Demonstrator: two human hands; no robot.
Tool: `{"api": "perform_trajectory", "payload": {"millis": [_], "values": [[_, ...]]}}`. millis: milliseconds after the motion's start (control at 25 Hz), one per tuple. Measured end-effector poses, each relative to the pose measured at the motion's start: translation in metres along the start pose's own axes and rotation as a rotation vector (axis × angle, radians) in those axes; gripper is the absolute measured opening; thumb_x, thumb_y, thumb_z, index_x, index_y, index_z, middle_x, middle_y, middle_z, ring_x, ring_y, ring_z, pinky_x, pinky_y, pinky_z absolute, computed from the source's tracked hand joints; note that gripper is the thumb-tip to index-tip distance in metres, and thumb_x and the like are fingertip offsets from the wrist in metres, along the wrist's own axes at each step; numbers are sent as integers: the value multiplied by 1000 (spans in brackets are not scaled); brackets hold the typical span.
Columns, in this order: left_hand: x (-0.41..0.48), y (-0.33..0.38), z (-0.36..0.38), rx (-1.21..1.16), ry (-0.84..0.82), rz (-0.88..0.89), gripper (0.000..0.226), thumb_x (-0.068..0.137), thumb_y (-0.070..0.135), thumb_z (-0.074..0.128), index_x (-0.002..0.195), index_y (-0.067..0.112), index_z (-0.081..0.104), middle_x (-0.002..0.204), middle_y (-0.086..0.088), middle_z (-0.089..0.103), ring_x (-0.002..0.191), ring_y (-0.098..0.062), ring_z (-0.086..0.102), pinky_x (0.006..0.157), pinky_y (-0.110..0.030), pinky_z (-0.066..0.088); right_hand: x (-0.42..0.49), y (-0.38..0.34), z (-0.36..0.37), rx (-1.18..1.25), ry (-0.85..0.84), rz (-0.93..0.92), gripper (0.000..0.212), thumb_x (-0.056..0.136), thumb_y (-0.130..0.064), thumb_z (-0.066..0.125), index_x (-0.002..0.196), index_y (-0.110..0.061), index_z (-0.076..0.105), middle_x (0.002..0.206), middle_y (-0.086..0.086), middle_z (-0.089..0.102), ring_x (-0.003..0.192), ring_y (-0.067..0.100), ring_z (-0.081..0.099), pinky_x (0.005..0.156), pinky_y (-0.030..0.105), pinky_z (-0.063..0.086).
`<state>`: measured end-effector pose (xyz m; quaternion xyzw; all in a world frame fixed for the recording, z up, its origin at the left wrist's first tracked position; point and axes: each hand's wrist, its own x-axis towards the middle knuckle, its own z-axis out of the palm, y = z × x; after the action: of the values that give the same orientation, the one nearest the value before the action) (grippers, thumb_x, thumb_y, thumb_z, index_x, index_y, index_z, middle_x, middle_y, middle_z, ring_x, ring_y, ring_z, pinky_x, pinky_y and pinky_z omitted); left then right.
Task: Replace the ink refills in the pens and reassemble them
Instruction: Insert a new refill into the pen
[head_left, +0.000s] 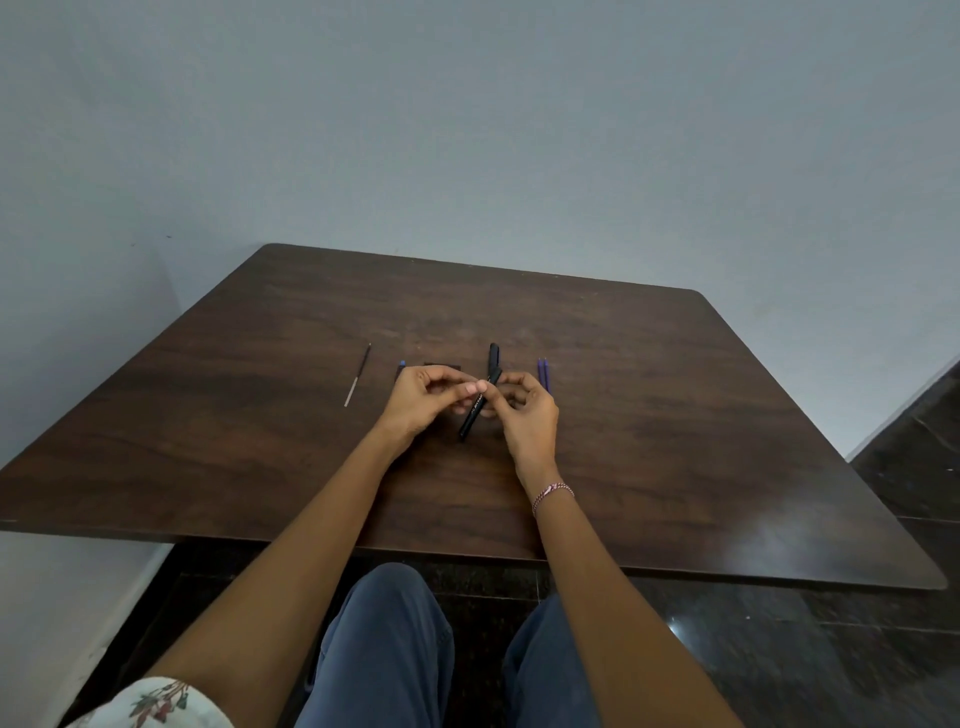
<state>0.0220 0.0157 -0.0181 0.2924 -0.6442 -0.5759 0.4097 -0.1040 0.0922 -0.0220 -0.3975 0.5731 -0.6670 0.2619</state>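
Observation:
Both hands meet over the middle of the table around a black pen barrel (475, 410), which slants from lower left to upper right. My left hand (423, 397) pinches it near its upper part. My right hand (524, 415) curls round it from the right. A second black pen piece (493, 356) lies just behind the hands. Two purple refills (543, 373) lie side by side to the right. A thin, used refill (357, 375) lies to the left. A blue-tipped piece (401, 365) peeks out behind my left hand.
The dark wooden table (675, 415) stands against a plain grey wall. A small dark flat object (441, 367) lies partly hidden behind my left hand. My knees in blue trousers (389, 649) sit below the table's near edge.

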Motion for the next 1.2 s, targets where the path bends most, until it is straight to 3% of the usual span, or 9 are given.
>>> {"api": "perform_trajectory", "payload": {"millis": [280,480,600,800,1000,1080,1200], "values": [[-1,-3,-4,58,-116,22,23,74,6,78,95,12,73,90,-3,75,86,-13,70,73,-20,55,2,2,-1,-43,25,25,19,82,-17,74,94,-7,64,88,13,72,73,14,70,65,22,58],[1,-6,-2,207,-133,55,26,67,10,84,90,12,73,76,5,70,73,-4,66,70,-16,51,1,0,-2,-123,31,12,21,79,-22,77,94,-12,67,87,3,72,83,13,70,72,22,58],[3,-6,-4,108,-68,-9,23,68,12,83,87,19,73,81,4,73,77,-8,68,70,-18,52,-2,-5,-1,-8,14,49,17,81,-21,75,94,-12,68,83,5,73,75,14,71,69,26,59],[7,-7,-4,56,30,-70,23,67,13,85,83,23,71,80,6,72,74,-3,66,65,-14,50,14,-16,-14,116,25,74,6,87,-8,67,93,-9,68,69,3,71,60,9,66,58,17,54],[9,-6,-2,34,94,-84,22,69,13,83,84,23,70,83,0,70,72,-4,65,61,-12,50,70,-30,-58,-241,212,150,18,89,-2,63,104,5,67,72,5,66,56,8,59,56,15,52],[9,-5,-1,16,123,-79,21,72,11,81,87,21,70,83,0,69,73,-5,64,60,-11,49,83,-27,-73,-371,212,193,18,87,1,64,103,9,68,73,10,65,52,6,57,61,17,53],[8,-3,-1,15,141,-93,21,74,10,79,90,20,68,82,2,68,73,-4,64,61,-12,50,89,-21,-81,-562,155,236,19,82,-5,73,99,3,72,81,15,73,49,4,55,56,10,51]]}}
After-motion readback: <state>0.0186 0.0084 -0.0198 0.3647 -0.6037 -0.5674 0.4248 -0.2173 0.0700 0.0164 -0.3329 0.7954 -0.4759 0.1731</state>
